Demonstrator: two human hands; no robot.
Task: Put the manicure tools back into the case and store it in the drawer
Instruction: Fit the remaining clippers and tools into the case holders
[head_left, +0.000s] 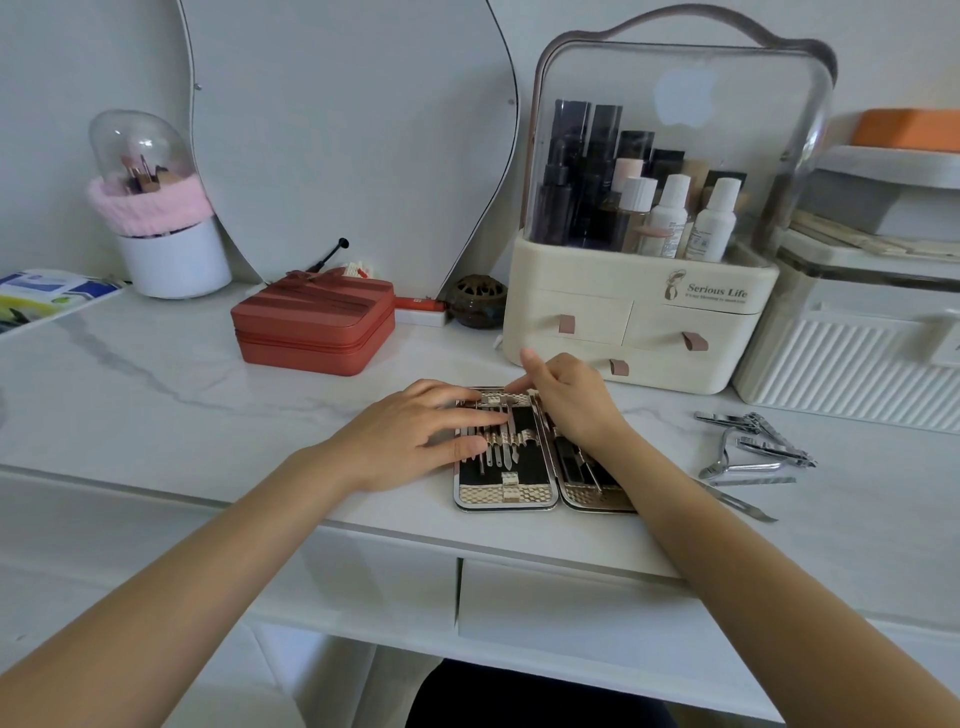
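White table (156, 374) is holding an open case (511, 488), where the left hand (415, 434) is pressing flat while the right hand (566, 397) is pinching a tool inside, with loose tools (753, 441) lying right.

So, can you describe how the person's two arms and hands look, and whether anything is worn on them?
Both forearms are bare up to the frame edge, with no sleeves visible. The left hand and right hand show no gloves, rings, watch or bracelets. Nails look short and unpainted.

On your white marble bench (156, 374) a red zipped box (311, 327) sits before the mirror (353, 130); left of it, a white brush holder (171, 254) under a clear dome; right, a cream cosmetics organiser (639, 322) full of bottles (670, 213).
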